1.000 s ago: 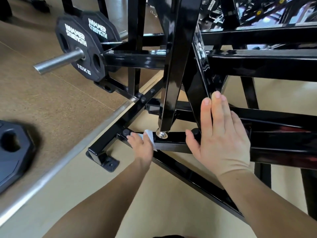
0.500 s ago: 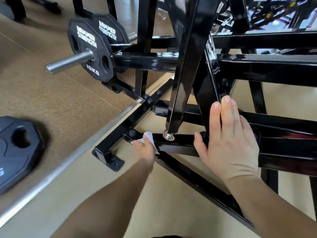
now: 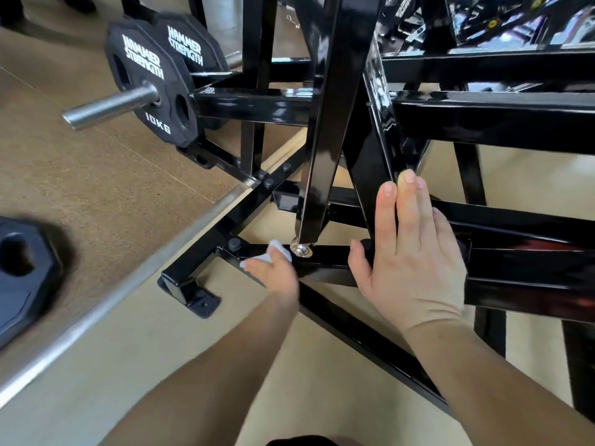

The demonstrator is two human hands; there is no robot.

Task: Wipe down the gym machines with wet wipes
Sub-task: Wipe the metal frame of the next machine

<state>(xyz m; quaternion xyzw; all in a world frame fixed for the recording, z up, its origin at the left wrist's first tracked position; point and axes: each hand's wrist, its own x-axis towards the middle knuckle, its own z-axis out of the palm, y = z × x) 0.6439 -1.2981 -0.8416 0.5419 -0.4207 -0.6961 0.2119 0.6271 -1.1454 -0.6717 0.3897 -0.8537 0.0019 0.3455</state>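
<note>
A white wet wipe (image 3: 273,253) is gripped in the curled fingers of the left hand (image 3: 277,273) and pressed on the weight machine's low black crossbar (image 3: 331,254), just beside a steel bolt head (image 3: 301,249). The right hand (image 3: 415,268) is laid flat, fingers (image 3: 407,201) straight, against a slanted strut (image 3: 363,175). 2 Hammer Strength plates (image 3: 151,88) are hung at the frame's far left end.

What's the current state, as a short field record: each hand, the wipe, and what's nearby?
left hand: holds wet wipe against low frame bar
right hand: flat, fingers straight, resting on black machine frame
wet wipe position: beside silver bolt
loaded: 10KG plate on steel sleeve
floor: loose plate, far left
</note>
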